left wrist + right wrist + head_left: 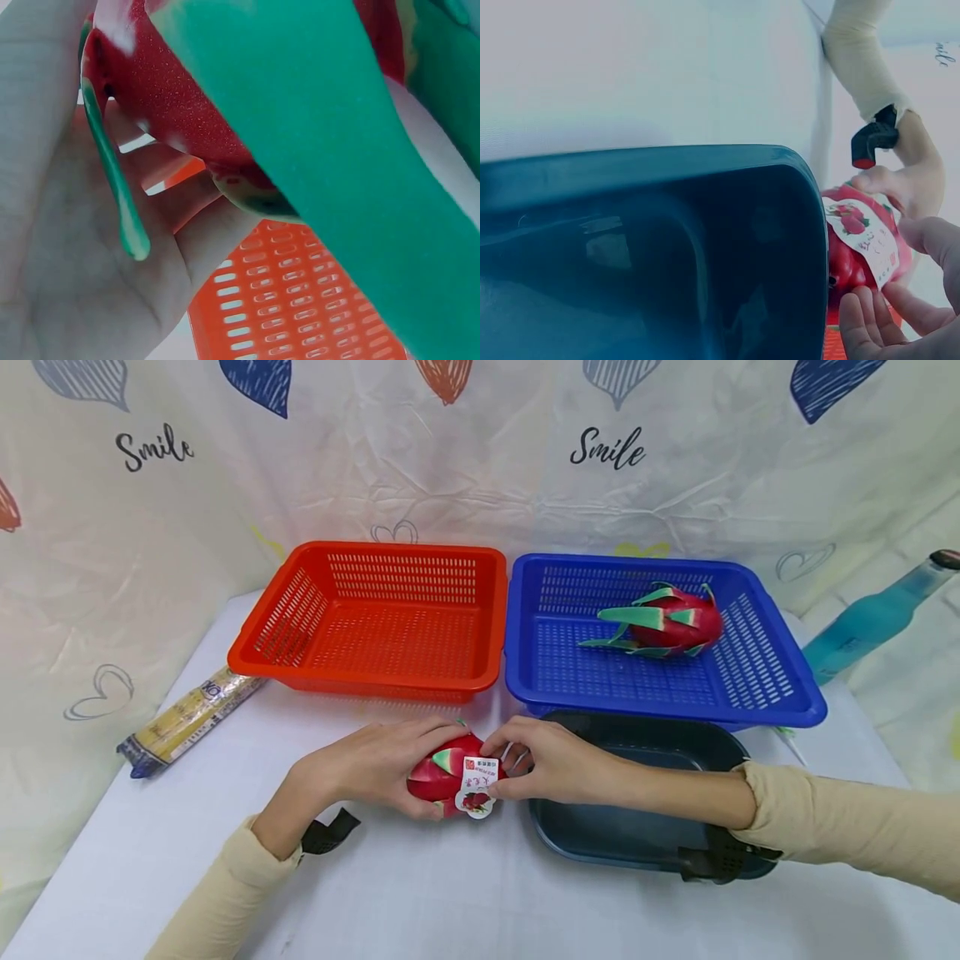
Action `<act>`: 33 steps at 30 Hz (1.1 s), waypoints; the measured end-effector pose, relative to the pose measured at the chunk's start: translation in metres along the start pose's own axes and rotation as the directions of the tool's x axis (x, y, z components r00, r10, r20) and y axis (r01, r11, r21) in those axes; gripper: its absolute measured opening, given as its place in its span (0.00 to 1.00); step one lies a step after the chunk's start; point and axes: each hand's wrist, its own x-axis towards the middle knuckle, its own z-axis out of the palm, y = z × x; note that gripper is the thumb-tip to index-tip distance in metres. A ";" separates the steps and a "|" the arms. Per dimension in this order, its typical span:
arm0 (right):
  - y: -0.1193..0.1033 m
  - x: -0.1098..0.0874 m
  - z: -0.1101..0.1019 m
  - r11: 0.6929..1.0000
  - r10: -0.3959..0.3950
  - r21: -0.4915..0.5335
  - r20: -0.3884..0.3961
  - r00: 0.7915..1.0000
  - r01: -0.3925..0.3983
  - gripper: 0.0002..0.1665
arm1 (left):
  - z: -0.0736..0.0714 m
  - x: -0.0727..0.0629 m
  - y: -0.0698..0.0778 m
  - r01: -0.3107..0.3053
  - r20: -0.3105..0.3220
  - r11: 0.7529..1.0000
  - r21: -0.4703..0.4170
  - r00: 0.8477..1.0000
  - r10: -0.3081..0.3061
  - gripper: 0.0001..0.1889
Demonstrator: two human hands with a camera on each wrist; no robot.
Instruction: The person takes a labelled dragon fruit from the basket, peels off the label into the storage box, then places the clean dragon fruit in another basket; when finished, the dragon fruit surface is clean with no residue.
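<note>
A red dragon fruit (435, 777) with green leaf-like scales lies between the two hands, near the middle of the table. My left hand (375, 766) grips it from the left, its fingers curved over the fruit. A white label (480, 777) with printing and a fruit picture is stuck across its right side. My right hand (551, 762) comes in from the right with bent fingers, thumb and index finger at the label's edge. In the left wrist view a broad green scale (300, 150) crosses in front of the red skin (172, 90).
Behind stand a red basket (367, 685) and a blue basket (660, 706), the blue one holding another dragon fruit (686, 622). A dark tray (630, 843) sits under my right forearm. At left lies a yellow packet (191, 718); at right, a blue bottle (862, 622).
</note>
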 end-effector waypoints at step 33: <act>0.005 0.013 0.005 0.990 0.070 0.123 -0.028 0.997 -0.066 0.12 | 0.007 0.002 -0.003 -0.030 -0.011 0.999 -0.024 1.000 0.030 0.50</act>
